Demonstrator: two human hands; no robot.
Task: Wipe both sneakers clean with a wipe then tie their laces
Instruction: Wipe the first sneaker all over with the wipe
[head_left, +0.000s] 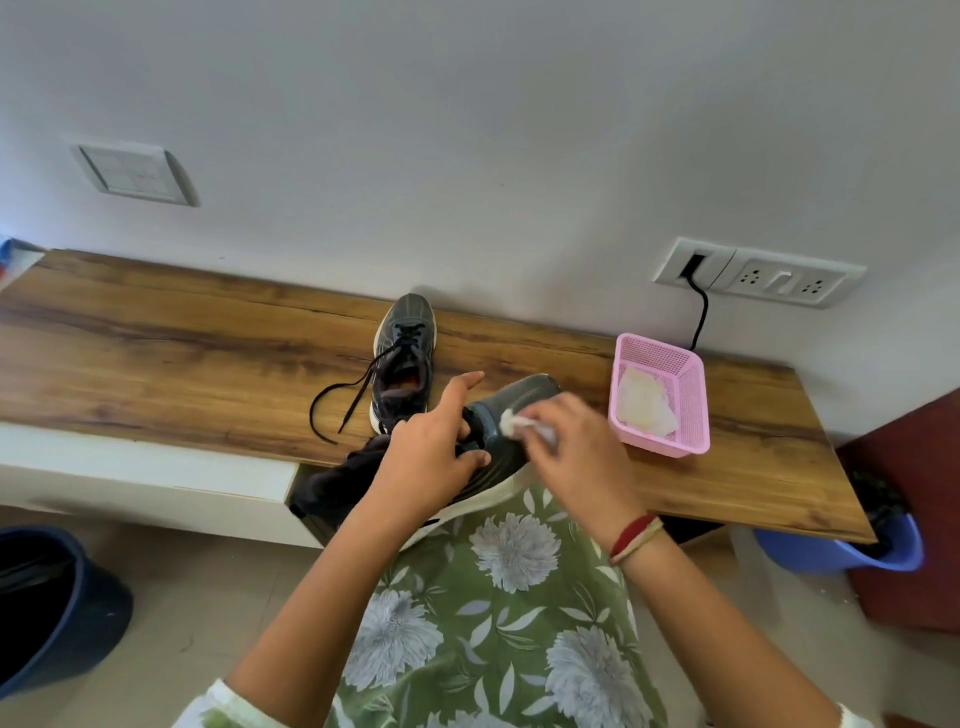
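Curled fingers of the right hand (566, 457) pinch a white wipe (511, 422) against the grey sneaker (524, 395); the left hand (431, 457) grips that shoe at its collar, at the near edge of the wooden counter (182, 353); the second sneaker (405, 343) stands behind, laces (337, 400) loose; a pink basket (691, 405) sits near on the right.

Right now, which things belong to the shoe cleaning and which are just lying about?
For the job: held sneaker, wipe, second sneaker with untied laces, pink basket holding what look like spare wipes.
Lying about: dark bucket, blue tub, wall sockets, black cable.
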